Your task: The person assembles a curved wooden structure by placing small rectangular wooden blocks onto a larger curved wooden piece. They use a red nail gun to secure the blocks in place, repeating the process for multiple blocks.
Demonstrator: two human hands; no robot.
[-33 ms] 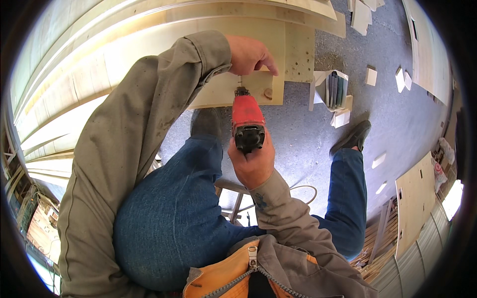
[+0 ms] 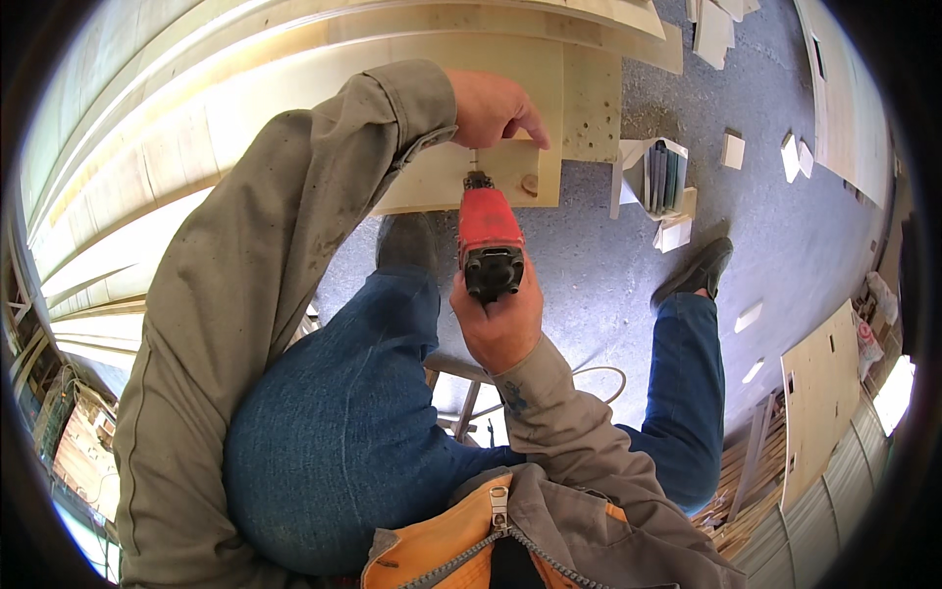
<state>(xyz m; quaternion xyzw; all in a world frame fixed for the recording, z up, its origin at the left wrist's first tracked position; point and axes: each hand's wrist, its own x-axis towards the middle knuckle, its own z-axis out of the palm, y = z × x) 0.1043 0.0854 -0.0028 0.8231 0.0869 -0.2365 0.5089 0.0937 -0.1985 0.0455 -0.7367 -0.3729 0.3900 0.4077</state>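
Observation:
My right hand [image 2: 502, 329] is wrapped round the grip of a red and black cordless drill [image 2: 489, 228], which points away from me. A thin bit runs from its chuck [image 2: 477, 181] over a pale wooden board [image 2: 432, 182]; the tip's exact contact is hard to make out. Just beyond, my left hand [image 2: 491, 106] bends over the far edge of a small wooden block [image 2: 510, 165] with a dark knot near its corner. One finger stretches to the block's right corner, while the other fingers are partly hidden.
Long stacked boards [image 2: 196, 88] fill the far left. On the grey floor to the right lie a small open box [image 2: 657, 182] with dark contents and several wood offcuts [image 2: 733, 150]. A cable [image 2: 616, 378] loops by my right forearm. Perforated panels [image 2: 820, 398] lean at the lower right.

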